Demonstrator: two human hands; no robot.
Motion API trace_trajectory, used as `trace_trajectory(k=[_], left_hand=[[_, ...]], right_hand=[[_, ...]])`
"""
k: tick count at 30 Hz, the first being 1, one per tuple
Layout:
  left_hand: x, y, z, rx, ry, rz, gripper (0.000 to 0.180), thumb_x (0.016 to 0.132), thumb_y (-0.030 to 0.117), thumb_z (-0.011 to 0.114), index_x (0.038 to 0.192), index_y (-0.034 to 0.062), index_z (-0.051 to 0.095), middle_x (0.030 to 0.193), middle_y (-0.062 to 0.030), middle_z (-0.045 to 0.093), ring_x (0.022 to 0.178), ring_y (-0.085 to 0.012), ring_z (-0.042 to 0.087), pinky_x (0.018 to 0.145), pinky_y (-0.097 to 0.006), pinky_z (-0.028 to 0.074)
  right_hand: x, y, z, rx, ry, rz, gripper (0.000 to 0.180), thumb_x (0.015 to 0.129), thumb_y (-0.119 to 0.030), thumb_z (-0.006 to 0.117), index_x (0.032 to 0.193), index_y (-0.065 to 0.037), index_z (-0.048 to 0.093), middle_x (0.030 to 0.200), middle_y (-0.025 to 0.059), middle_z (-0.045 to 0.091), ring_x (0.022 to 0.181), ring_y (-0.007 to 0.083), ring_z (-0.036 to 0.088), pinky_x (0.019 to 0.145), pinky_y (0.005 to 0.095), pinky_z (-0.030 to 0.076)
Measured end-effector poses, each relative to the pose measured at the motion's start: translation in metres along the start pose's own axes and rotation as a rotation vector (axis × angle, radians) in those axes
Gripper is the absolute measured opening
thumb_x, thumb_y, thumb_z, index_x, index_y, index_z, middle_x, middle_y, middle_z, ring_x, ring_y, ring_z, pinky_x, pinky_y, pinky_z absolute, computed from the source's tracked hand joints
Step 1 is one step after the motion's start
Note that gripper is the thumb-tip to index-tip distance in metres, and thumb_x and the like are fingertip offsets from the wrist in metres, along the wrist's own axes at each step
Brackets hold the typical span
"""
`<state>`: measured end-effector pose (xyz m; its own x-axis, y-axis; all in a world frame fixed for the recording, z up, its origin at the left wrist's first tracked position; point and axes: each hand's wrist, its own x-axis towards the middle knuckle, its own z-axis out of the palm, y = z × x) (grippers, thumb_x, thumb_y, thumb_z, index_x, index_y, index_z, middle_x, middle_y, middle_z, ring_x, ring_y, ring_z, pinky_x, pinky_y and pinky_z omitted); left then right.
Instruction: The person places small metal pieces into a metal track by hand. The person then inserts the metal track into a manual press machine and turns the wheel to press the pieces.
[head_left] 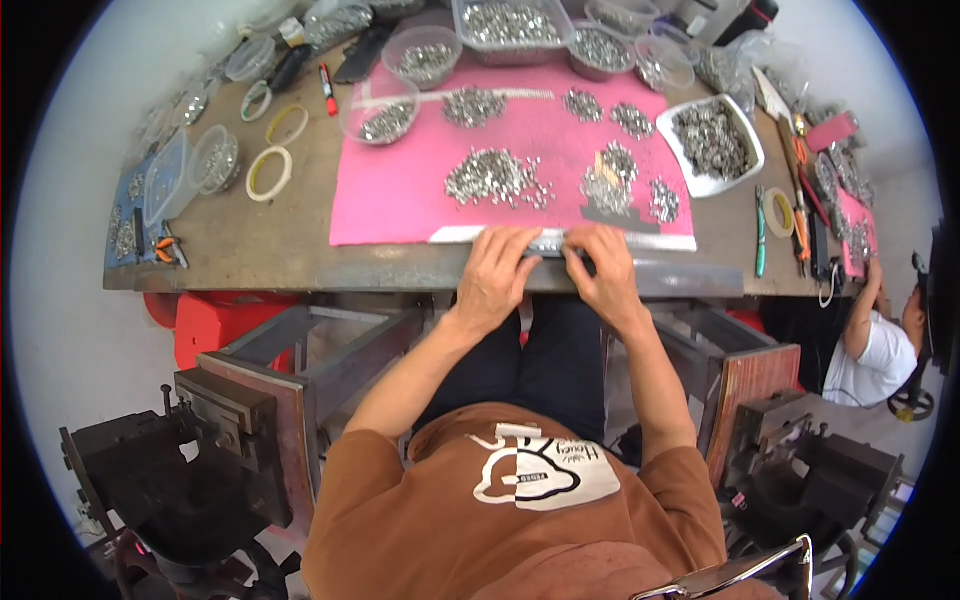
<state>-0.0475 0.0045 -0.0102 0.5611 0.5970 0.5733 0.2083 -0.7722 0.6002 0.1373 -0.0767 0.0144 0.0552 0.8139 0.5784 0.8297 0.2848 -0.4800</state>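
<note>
At the front edge of the bench, my left hand (496, 268) and my right hand (604, 266) rest side by side with fingers bent down. Between their fingertips lies a short silvery strip (546, 246), and both hands pinch its ends; its exact kind is too small to make out. A white band along the near edge of the pink mat (385, 195) passes under my fingers. Just beyond sit a loose heap of small shiny metal pieces (492, 178) and, to its right, a smaller metal pile (608, 192) on a dark strip.
Tubs of metal parts (512, 50) line the back. A white dish of parts (755, 150) stands at right, near teal-handled pliers (761, 232). Tape rolls (268, 174) and a red marker (328, 90) lie left. Another person (875, 345) works at far right.
</note>
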Motion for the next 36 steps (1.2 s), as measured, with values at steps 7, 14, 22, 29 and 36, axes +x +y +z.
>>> trace_trajectory(k=[7, 14, 22, 29, 36], left_hand=[[0.01, -0.002, -0.013, -0.019, 0.029, 0.047, 0.04, 0.087, 0.01, 0.073, 0.125, 0.0049, 0.063, 0.109, -0.0128, 0.066, 0.102, -0.0336, 0.061, 0.095, -0.049, 0.046], [0.099, -0.104, -0.04, 0.216, 0.086, -0.055, 0.019, 0.091, 0.009, 0.067, 0.11, 0.0031, 0.069, 0.098, -0.0163, 0.067, 0.093, -0.0353, 0.062, 0.082, -0.045, 0.051], [0.115, -0.131, -0.027, 0.467, 0.05, -0.111, 0.012, 0.088, 0.014, 0.072, 0.096, 0.0061, 0.068, 0.094, -0.013, 0.063, 0.094, -0.0333, 0.063, 0.082, -0.045, 0.053], [0.116, -0.131, -0.024, 0.506, 0.048, -0.087, 0.016, 0.086, 0.018, 0.074, 0.097, 0.0085, 0.067, 0.094, -0.0101, 0.062, 0.094, -0.0307, 0.062, 0.082, -0.045, 0.052], [0.114, -0.131, -0.023, 0.457, 0.054, -0.102, 0.014, 0.084, 0.016, 0.075, 0.094, 0.0082, 0.069, 0.094, -0.0093, 0.063, 0.093, -0.0303, 0.062, 0.082, -0.044, 0.051]], right_hand=[[-0.006, -0.003, -0.012, -0.177, -0.084, -0.16, 0.024, 0.079, -0.006, 0.076, 0.102, -0.004, 0.067, 0.106, 0.0089, 0.067, 0.092, 0.0262, 0.064, 0.09, 0.0419, 0.045], [-0.01, 0.014, -0.012, 0.131, 0.148, 0.213, 0.012, 0.09, -0.002, 0.069, 0.102, -0.002, 0.071, 0.091, 0.0096, 0.071, 0.085, 0.0232, 0.065, 0.076, 0.0339, 0.051], [0.0, 0.026, -0.013, 0.162, 0.107, 0.298, 0.006, 0.091, -0.002, 0.068, 0.097, -0.001, 0.07, 0.086, 0.0103, 0.068, 0.079, 0.0249, 0.064, 0.074, 0.0347, 0.049], [0.084, 0.11, -0.013, -0.111, 0.089, 0.223, 0.01, 0.091, -0.008, 0.065, 0.097, -0.002, 0.071, 0.089, 0.016, 0.067, 0.086, 0.0348, 0.066, 0.077, 0.0449, 0.05], [0.112, 0.156, 0.013, -0.347, 0.051, 0.274, 0.014, 0.086, -0.014, 0.071, 0.096, -0.005, 0.072, 0.09, 0.0152, 0.067, 0.087, 0.0354, 0.065, 0.081, 0.0472, 0.05]])
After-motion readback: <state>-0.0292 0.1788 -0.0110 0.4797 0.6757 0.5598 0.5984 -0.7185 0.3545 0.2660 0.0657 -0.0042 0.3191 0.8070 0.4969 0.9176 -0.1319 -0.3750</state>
